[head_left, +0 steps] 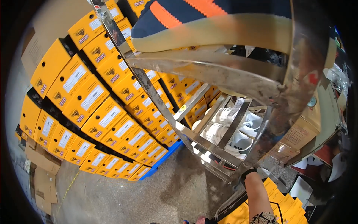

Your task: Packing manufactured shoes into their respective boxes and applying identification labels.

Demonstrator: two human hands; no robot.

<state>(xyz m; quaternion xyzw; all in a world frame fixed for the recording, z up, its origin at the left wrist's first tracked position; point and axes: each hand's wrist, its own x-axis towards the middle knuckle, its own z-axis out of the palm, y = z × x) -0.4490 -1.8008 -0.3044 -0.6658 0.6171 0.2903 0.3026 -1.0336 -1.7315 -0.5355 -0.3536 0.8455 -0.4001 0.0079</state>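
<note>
My right forearm [258,194], tattooed and with a black wristband [248,172], reaches up from the lower right to the metal rack [209,69]. The hand itself is hidden at the rack's near post, so its fingers do not show. My left hand is out of the picture. Close overhead, a navy shoe [209,22] with orange stripes and a pale gum sole rests on the rack's upper level. White shoes [220,128] lie on a lower slatted shelf, with a paper slip among them.
Stacked yellow shoeboxes [93,99] stand on a blue pallet [166,155] at the left. More yellow boxes [291,209] sit beside my forearm. Brown cartons [298,132] occupy the right side. Flattened cardboard [45,183] leans at the far left. Grey concrete floor [130,201] lies between.
</note>
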